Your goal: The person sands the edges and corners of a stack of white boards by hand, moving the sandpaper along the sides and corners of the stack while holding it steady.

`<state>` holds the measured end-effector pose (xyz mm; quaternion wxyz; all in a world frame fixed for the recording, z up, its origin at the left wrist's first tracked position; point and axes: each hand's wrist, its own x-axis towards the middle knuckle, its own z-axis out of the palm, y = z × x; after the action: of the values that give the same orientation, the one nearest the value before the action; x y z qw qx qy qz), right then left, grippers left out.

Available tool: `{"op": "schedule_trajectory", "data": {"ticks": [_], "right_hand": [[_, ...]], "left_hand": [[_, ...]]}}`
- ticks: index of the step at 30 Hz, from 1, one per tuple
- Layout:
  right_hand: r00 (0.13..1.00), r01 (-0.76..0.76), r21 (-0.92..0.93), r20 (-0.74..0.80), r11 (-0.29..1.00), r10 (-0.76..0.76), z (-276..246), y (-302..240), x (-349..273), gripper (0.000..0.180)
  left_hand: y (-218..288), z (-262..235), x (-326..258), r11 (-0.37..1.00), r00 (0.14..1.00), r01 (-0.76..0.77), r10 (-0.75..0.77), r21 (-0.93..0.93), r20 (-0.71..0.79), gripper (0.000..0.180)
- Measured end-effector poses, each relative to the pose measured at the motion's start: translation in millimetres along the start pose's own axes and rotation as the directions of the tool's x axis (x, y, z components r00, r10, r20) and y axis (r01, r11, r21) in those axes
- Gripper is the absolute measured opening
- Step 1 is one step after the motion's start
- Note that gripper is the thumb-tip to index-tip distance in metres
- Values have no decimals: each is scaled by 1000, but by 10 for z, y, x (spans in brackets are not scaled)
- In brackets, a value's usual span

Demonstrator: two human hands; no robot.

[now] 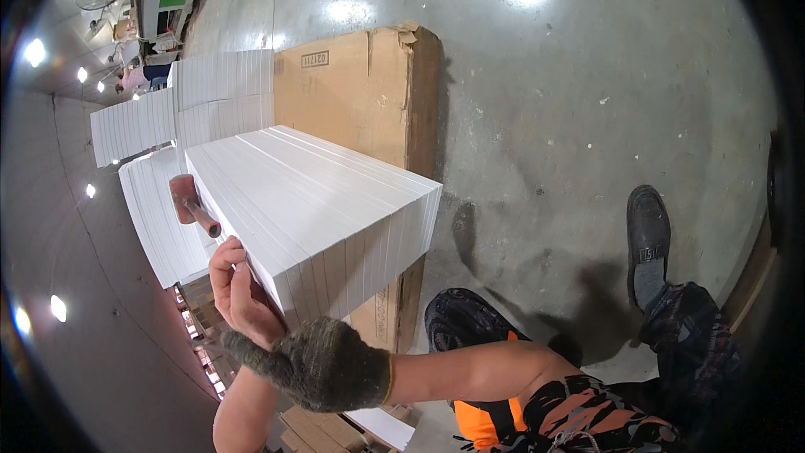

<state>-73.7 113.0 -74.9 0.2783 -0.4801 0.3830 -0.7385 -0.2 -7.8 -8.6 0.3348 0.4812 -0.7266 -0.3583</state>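
Left hand (241, 292) touches stacked white panels (314, 201).

Grey floor (545, 109), cardboard box (340, 96) on it, white panels (306, 189) apparently atop

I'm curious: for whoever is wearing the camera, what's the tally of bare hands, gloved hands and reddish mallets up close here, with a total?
Bare hand: 1
Gloved hand: 1
Reddish mallet: 1
Total: 3

Head-worn fisheye, facing down, tilted sideways, near white stack (310, 193).
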Motion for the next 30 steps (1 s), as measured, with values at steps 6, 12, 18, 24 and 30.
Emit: {"op": "schedule_trajectory", "data": {"ticks": [6, 12, 18, 24, 30], "right_hand": [[945, -237, 416, -112, 878, 308, 110, 632, -257, 22], [939, 30, -47, -341, 998, -45, 222, 173, -32, 35], [875, -358, 102, -311, 928, 371, 181, 510, -296, 37], [919, 61, -59, -386, 996, -79, 210, 256, 71, 60], [981, 18, -362, -172, 932, -85, 145, 305, 30, 63]], "left_hand": [[90, 32, -62, 999, 999, 47, -47, 7, -25, 17], [6, -16, -34, 999, 999, 33, -34, -16, -13, 19], [75, 21, -60, 996, 999, 46, -48, -76, -22, 16], [18, -74, -36, 992, 995, -85, 90, -89, 48, 42], [66, 38, -118, 992, 998, -17, 25, -127, 59, 52]]}}
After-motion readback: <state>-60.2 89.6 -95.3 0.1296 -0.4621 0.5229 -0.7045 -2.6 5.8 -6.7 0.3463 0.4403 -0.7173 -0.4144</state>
